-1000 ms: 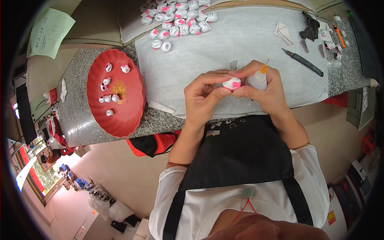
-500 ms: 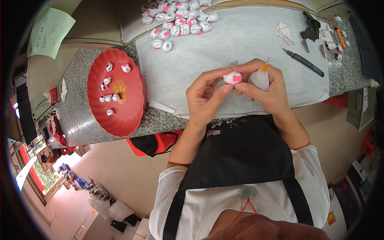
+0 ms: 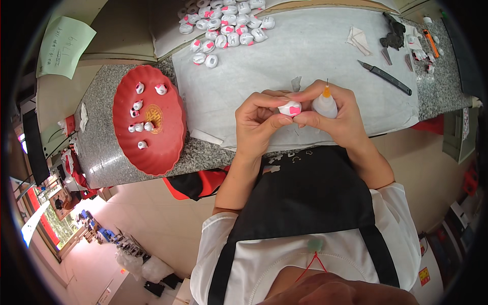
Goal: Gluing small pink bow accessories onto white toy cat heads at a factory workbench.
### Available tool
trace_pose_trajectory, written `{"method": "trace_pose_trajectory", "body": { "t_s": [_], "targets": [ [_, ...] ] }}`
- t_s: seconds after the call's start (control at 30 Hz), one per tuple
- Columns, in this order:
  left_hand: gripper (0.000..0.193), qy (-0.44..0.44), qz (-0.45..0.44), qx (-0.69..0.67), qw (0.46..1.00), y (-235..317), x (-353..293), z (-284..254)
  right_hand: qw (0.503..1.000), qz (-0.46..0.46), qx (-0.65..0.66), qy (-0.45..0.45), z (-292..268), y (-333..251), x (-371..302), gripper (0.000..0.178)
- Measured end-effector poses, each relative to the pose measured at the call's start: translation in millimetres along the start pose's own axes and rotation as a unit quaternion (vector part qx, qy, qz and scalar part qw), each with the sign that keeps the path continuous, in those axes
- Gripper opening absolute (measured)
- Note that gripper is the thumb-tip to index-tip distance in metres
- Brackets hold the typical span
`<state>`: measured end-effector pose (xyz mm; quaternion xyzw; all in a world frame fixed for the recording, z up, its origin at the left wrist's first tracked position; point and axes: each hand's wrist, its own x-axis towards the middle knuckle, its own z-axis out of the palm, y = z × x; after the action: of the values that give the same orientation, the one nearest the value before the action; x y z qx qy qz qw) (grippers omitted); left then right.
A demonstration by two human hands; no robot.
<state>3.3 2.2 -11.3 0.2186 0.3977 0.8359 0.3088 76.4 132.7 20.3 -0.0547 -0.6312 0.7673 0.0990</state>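
Observation:
Between the fingertips of both hands sits a small white figurine head (image 3: pixel 287 108) with a pink bow-like patch. My left hand (image 3: pixel 252 122) pinches it from the left, thumb below and fingers above. The thumb and a fingertip of my right hand (image 3: pixel 346 119) touch its other side. That same hand also keeps a squeeze bottle (image 3: pixel 325 106), translucent white with an orange needle tip, tucked in its palm, needle pointing away from me. Both hands hover over white sheeting (image 3: pixel 295 56) on the worktop. Fingers partly hide the figurine head's edges and the bottle's base.
A red scalloped tray (image 3: pixel 170 145) with several small white pieces stands at left. Many similar heads (image 3: pixel 229 30) are grouped at the back. A craft knife (image 3: pixel 385 78) lies to the right, near folded tissue (image 3: pixel 359 40), a dark crumpled lump (image 3: pixel 394 33) and an orange pen-like tool (image 3: pixel 431 43).
Both hands have shifted slightly left and toward me with the figurine head, which has turned a little. The bottle has moved left, its needle now more upright.

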Motion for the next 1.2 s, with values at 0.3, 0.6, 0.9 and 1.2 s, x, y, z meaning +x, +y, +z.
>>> {"method": "trace_pose_trajectory", "body": {
  "t_s": [0.3,0.6,0.9,1.2],
  "targets": [
    [0.019,0.006,-0.018,0.022,1.000,6,-2,3,0.993,0.079,0.090,0.006,2,1,1,0.024],
    [0.022,0.218,0.223,0.683,0.661,94,0,-46,0.996,0.077,0.029,0.038,-13,-1,3,0.035],
    [0.025,0.110,0.039,0.846,0.520,54,48,-49,0.998,0.022,0.047,0.037,-18,-1,-7,0.031],
    [0.019,0.080,-0.008,0.293,0.953,31,24,-11,0.994,-0.022,-0.038,0.097,-22,-22,-5,0.027]
  ]
}}
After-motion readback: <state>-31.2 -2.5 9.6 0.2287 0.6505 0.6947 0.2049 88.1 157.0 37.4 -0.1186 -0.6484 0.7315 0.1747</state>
